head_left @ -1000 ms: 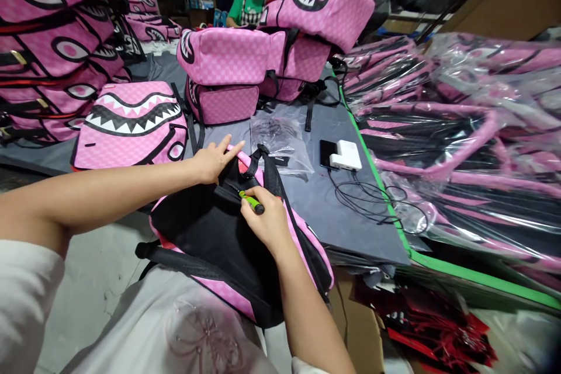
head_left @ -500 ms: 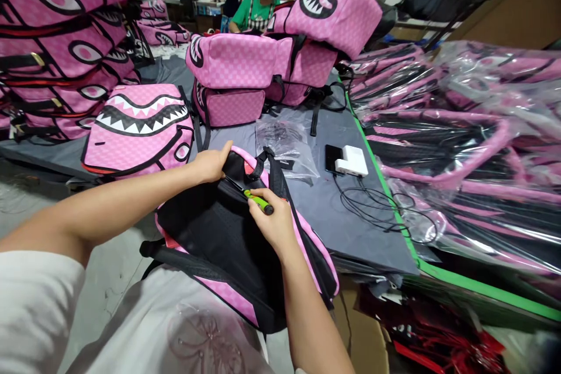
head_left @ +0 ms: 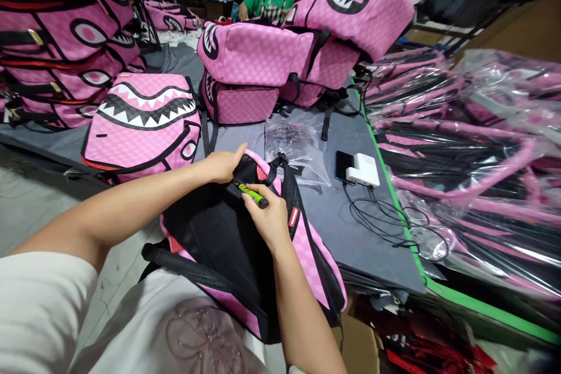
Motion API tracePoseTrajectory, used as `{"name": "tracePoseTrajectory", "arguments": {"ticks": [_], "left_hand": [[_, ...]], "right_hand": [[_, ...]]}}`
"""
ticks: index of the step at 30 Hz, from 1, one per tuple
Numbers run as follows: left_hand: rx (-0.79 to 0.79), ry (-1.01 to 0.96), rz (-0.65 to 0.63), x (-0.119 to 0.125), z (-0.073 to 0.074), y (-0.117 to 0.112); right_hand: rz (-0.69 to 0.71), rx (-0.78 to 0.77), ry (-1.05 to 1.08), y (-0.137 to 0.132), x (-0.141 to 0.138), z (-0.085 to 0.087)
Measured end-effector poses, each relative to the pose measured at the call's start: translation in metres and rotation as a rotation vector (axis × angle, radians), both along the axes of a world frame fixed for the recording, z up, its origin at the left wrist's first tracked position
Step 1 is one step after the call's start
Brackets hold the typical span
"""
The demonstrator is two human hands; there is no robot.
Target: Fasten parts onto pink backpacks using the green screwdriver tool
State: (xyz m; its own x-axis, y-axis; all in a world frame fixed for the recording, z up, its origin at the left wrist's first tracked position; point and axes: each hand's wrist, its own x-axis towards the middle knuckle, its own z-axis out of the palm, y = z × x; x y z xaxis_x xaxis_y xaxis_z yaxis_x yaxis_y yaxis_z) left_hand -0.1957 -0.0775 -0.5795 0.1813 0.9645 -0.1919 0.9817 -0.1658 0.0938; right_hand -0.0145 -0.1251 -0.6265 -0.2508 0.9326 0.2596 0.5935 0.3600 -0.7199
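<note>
Up close, left hand (head_left: 223, 165) gripping backpack (head_left: 228, 234) top edge, right hand (head_left: 267, 219) fingers pinching green tool (head_left: 253, 196) against black back panel.

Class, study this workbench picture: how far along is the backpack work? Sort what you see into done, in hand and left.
Seemingly done: plastic-wrapped backpacks, right. In hand: left hand grips the black-backed backpack at its top; right hand holds a green-handled tool against it. Seemingly left: unwrapped backpacks piled behind.
</note>
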Motion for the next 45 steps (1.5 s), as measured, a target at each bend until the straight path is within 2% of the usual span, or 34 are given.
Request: {"name": "tracePoseTrajectory", "arguments": {"ticks": [5, 9, 12, 23, 27, 32, 37, 40, 45], "left_hand": [[0.018, -0.004, -0.008, -0.005, -0.008, 0.006], [-0.023, 0.010, -0.001, -0.003, -0.006, 0.010], [-0.022, 0.012, 0.008, -0.002, -0.005, 0.011], [-0.009, -0.003, 0.023, -0.001, -0.004, 0.009], [-0.004, -0.003, 0.023, -0.001, -0.007, 0.010], [0.014, -0.003, 0.018, -0.001, -0.008, 0.010], [0.007, 0.013, 0.009, -0.002, -0.006, 0.010], [0.009, 0.027, 0.008, -0.003, -0.006, 0.011], [0.007, 0.045, -0.006, -0.002, -0.004, 0.013]], "right_hand": [[0.034, 0.032, -0.079, 0.008, -0.007, 0.001], [0.021, 0.119, -0.122, 0.010, -0.010, 0.000], [0.060, 0.145, -0.106, 0.012, -0.011, -0.001], [0.057, 0.097, 0.084, 0.008, -0.011, -0.010], [0.111, 0.062, 0.194, 0.008, -0.012, -0.012], [0.111, 0.029, 0.164, 0.008, -0.011, -0.013], [0.198, -0.025, 0.207, 0.013, -0.006, -0.009], [0.170, -0.040, 0.182, 0.015, -0.003, -0.008], [0.108, 0.020, 0.232, 0.011, -0.009, -0.011]]}}
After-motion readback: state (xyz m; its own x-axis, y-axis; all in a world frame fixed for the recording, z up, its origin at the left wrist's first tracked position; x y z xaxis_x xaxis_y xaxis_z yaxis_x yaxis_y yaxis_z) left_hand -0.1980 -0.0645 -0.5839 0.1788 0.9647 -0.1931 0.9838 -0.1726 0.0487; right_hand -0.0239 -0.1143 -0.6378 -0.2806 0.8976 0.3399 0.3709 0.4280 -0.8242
